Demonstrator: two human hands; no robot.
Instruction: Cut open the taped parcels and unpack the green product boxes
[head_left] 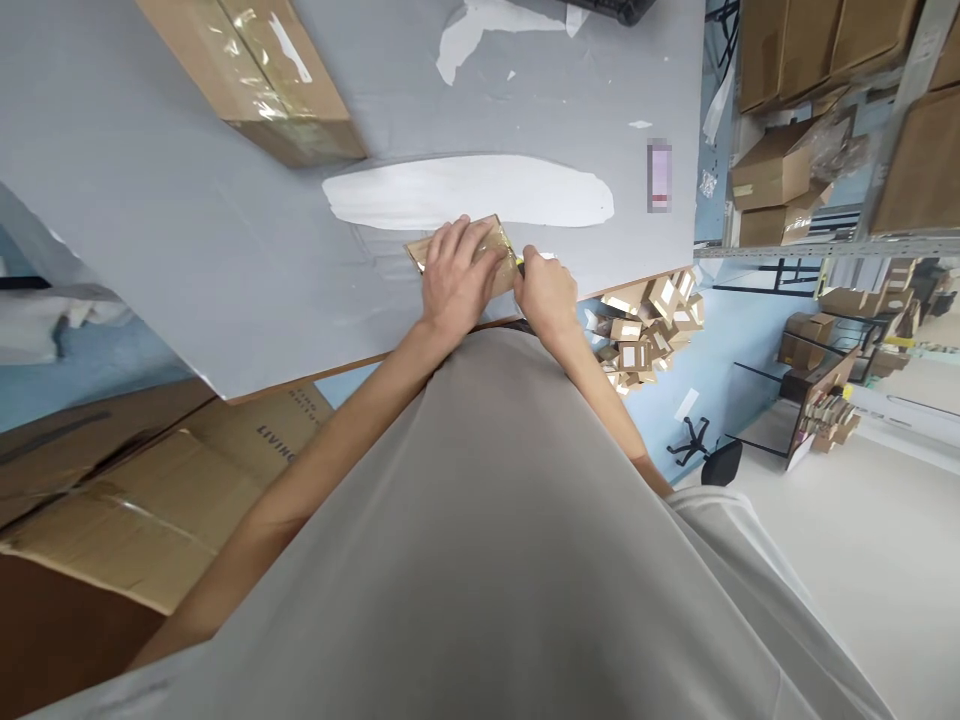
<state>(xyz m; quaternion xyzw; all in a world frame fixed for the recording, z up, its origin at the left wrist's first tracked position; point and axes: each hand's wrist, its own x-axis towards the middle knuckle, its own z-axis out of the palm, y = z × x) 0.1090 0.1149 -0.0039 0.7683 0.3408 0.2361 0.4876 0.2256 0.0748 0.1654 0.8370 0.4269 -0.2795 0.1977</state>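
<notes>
A small cardboard box (496,238) with shiny tape lies near the front edge of the grey table. My left hand (457,280) grips it from above, fingers lying across its top and the thumb on the near part. At the box's right end, my right hand (547,290) is closed around a box cutter (520,266); only a little of its yellow and black body shows. The blade is hidden. Just beyond the box, a long white patch (472,190) stretches across the table surface.
A larger taped carton (277,90) sits at the far left of the table (247,260). Torn white patches (487,30) and a small purple item (659,176) are farther off. Many small boxes (645,335) are heaped below the right edge; shelves of cartons (780,170) stand beyond.
</notes>
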